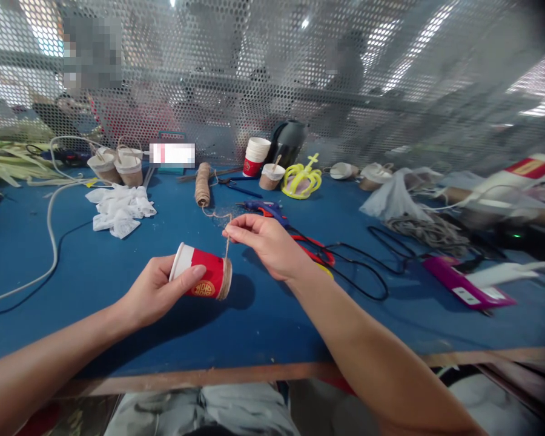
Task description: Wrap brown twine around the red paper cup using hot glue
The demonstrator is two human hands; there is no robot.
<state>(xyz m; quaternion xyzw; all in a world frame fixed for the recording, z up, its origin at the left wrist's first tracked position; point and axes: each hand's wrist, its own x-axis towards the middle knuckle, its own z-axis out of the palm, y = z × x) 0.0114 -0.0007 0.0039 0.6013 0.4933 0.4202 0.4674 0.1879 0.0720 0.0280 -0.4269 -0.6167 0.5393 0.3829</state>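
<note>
Left hand (158,287): most fingers hidden behind the red-and-white paper cup (211,269), only thumb clear. Cup's inside and underside not visible. Both forearms cut off at frame edges. Right side smeared; bundled cord (429,233) and plastic bag (397,194) there hard to make out. Shapes behind perforated panel (236,79) unclear, 1 patch pixelated; white block covers part of a teal item (171,171). Dark thermos (288,145) partly behind stacked cups (257,154).

Grip: left hand wrapped round cup, thumb pressed on red side. Cup is held sideways above blue table (163,345), near front edge, mouth to left, base to right. Twine coils circle the base end. Right hand (267,245) pinches twine strand (227,247) between thumb and index finger, just above the base end; strand runs taut down to coils, slack back to twine spool (202,184). Glue gun (267,209) lies just beyond right hand, partly hidden by it.
</note>
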